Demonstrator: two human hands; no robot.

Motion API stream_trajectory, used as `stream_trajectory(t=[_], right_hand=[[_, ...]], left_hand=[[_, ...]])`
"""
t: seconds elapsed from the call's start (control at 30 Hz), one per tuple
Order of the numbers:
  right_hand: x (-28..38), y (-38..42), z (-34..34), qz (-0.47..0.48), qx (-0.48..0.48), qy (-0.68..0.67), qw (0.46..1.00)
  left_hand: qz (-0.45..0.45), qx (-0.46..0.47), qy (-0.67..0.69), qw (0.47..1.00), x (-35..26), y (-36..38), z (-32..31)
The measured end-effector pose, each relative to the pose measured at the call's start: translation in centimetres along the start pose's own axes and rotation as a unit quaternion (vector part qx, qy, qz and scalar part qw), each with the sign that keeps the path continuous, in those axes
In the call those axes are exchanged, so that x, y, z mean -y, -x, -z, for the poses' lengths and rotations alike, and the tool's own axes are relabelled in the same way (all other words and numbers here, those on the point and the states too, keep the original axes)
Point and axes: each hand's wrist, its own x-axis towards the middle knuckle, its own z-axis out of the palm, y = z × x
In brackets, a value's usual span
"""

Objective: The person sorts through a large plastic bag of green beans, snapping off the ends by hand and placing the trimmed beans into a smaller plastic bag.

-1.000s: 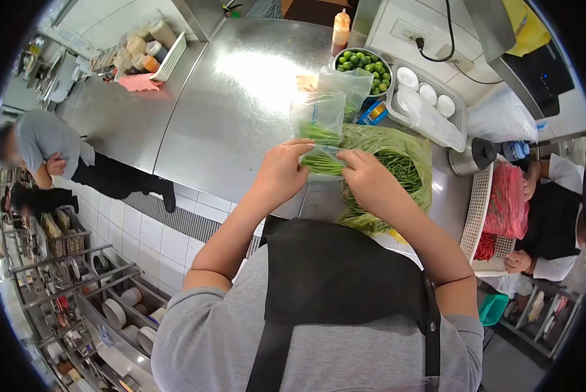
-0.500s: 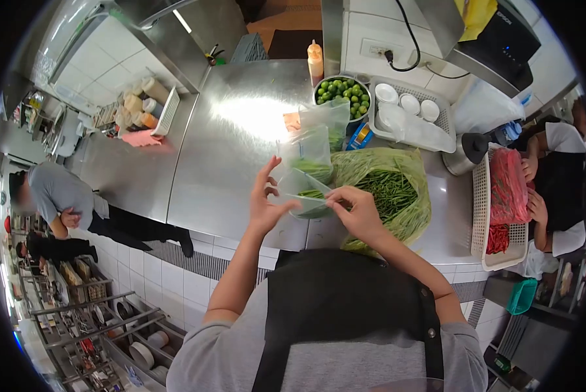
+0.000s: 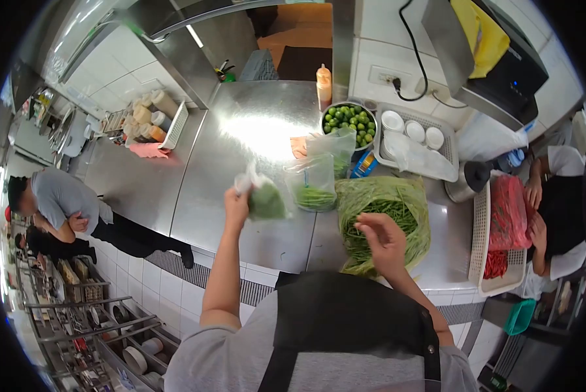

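My left hand (image 3: 236, 204) is raised over the steel counter (image 3: 208, 176) and grips the twisted neck of a small clear bag of green beans (image 3: 264, 199), which hangs to its right. My right hand (image 3: 386, 239) hovers with fingers apart over the big open plastic bag of green beans (image 3: 384, 215) and holds nothing. Two more filled small bags stand behind: one of them (image 3: 313, 184) in the middle, the other (image 3: 332, 149) farther back.
A metal bowl of limes (image 3: 349, 120), a sauce bottle (image 3: 324, 83) and a tray of white cups (image 3: 416, 134) sit at the back. A person at the right handles red chillies (image 3: 507, 209) in a white basket. Another person (image 3: 64, 202) bends at the left.
My left hand has lifted the small bag of beans up and to the left, off the big bag. My right hand let go of it and opened over the big bag.
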Motion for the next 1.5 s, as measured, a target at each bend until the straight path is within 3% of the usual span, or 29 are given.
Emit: stream_trajectory(t=[0.1,0.27,0.33,0.37,0.43,0.47,0.5,0.6,0.67,0.73,0.87,0.93,0.97,1.03,1.13,1.17,1.23,1.33,1.5], right_hand=[[-1.3,0.7,2.4,-0.018,-0.037,0.010,0.999],[-1.5,1.5,2.1,-0.040,-0.021,0.076,0.996],[-1.0,1.5,1.7,-0.028,-0.008,0.107,0.994],[-0.7,1.5,1.7,-0.014,0.013,0.136,0.990],[-0.4,1.2,1.8,-0.017,0.005,0.165,0.986],[-1.1,1.2,2.3,0.010,0.005,0.187,0.982],[-1.5,1.4,2.9,0.033,0.010,0.210,0.977],[-2.7,0.3,5.5,-0.013,-0.014,0.284,0.959],[-4.5,-0.2,7.6,-0.025,-0.025,0.318,0.947],[-6.4,-0.8,9.8,-0.103,0.042,0.437,0.892],[-6.8,-3.4,9.5,-0.104,0.049,0.399,0.910],[-4.6,-5.3,8.5,-0.223,0.080,0.335,0.912],[-5.2,-5.6,8.7,-0.223,0.082,0.337,0.911],[-7.4,-6.0,9.0,-0.079,0.042,0.397,0.913],[-9.2,-5.9,8.8,0.004,0.032,0.428,0.903],[-9.4,-5.7,8.5,0.008,0.038,0.428,0.903],[-9.7,-4.9,7.3,0.085,0.034,0.483,0.871],[-8.6,-4.0,4.9,0.034,0.016,0.539,0.841],[-8.0,-4.8,5.7,-0.021,0.099,0.609,0.787]], left_hand=[[-0.151,-0.042,-0.092,0.983,-1.8,-5.8,-0.8],[-0.166,0.060,-0.111,0.978,4.5,-13.0,-9.4],[-0.168,-0.009,-0.176,0.970,5.1,-13.4,-13.2],[-0.169,0.006,-0.173,0.970,5.4,-13.8,-14.4],[-0.073,-0.115,-0.093,0.986,4.5,-13.1,-16.5],[-0.092,-0.115,-0.092,0.985,4.6,-12.8,-17.3],[-0.106,-0.092,-0.143,0.980,4.6,-12.4,-17.9],[-0.097,0.066,-0.097,0.988,5.2,-12.8,-16.5],[-0.031,0.156,0.002,0.987,5.9,-14.4,-14.1],[0.024,0.136,-0.008,0.990,3.8,-13.6,-12.1],[0.053,0.177,-0.059,0.981,1.6,-13.2,-9.9],[-0.109,0.032,-0.147,0.983,-1.4,-11.6,-10.1],[-0.108,0.031,-0.146,0.983,-3.9,-9.8,-10.6],[-0.225,-0.040,-0.038,0.973,-9.3,-4.3,-12.9],[-0.338,0.156,-0.019,0.928,-11.1,3.4,-17.3],[-0.318,0.256,-0.115,0.906,-10.7,6.1,-18.2],[-0.364,0.289,-0.242,0.851,-8.2,8.9,-20.6],[-0.297,0.234,-0.354,0.855,-5.0,10.0,-22.7],[-0.312,0.218,-0.310,0.871,-3.6,8.2,-22.1]])
